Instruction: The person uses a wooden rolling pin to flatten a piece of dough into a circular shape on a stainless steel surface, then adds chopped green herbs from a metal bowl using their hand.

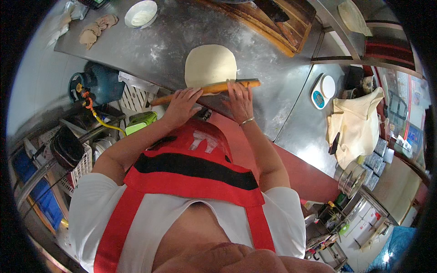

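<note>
A flat sheet of rolled dough (pixel 210 65) with rounded corners lies near the edge of a floured metal worktable (pixel 266 99). Across its near end rests a wooden rolling pin (pixel 215 88), tilted slightly, its left end reaching past the table's edge. My left hand (pixel 184 102) lies on the left part of the pin with its fingers over the wood. Farther right, the fingers of my right hand (pixel 240 100) rest over the pin; a bracelet is on that wrist. The palms and the undersides of both hands are hidden.
A white bowl (pixel 141 14) with white powder and a crumpled cloth (pixel 97 30) are at the back left. A wooden tray (pixel 293 37) stands at the back right. A kitchen scale (pixel 323 90) and a pale cloth (pixel 358 126) are on the right. A gas cylinder (pixel 106 84) stands left below.
</note>
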Available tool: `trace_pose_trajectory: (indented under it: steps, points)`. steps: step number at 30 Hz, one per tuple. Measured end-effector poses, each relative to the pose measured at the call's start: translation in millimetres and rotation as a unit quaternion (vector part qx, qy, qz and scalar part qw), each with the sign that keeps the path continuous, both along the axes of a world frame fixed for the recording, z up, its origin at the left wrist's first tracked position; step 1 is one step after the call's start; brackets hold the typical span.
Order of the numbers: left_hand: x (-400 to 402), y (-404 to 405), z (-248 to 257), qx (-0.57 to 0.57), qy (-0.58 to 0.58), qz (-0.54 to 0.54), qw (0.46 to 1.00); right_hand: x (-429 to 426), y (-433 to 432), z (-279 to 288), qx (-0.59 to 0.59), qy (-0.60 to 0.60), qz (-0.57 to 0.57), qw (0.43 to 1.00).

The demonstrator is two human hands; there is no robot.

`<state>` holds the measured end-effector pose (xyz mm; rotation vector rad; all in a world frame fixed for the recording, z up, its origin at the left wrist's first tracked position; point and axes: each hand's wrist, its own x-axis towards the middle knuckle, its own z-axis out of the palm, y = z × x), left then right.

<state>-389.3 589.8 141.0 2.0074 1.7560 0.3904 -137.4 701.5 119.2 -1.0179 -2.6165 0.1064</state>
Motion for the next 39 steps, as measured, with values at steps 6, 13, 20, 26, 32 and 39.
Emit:
trace_pose_trajectory:
  steps: [6,13,20,26,32,39]
  points:
    - [-38.5,56.0,-50.1,-0.002,-0.185,0.228,0.956,24.9,3.4,10.2,-0.027,-0.003,-0.026,0.999]
    - [-72.7,135.3,-96.7,-0.163,-0.246,0.319,0.901,81.2,15.0,1.4,-0.110,-0.012,0.052,0.993]
    - [-94.8,126.8,-100.8,-0.152,-0.142,0.243,0.948,150.3,-21.0,58.3,-0.090,0.035,-0.089,0.991]
    - [-48.1,101.4,-28.8,-0.313,-0.422,0.270,0.807,15.9,-33.3,0.7,-0.095,0.142,-0.260,0.951]
    - [-52.5,131.0,-35.0,-0.317,-0.431,0.207,0.819,-72.9,-56.9,0.4,-0.089,0.044,-0.277,0.956]
    - [-42.4,179.6,-10.7,0.136,0.048,-0.360,0.922,-123.4,-12.0,30.6,-0.048,0.181,-0.265,0.946]
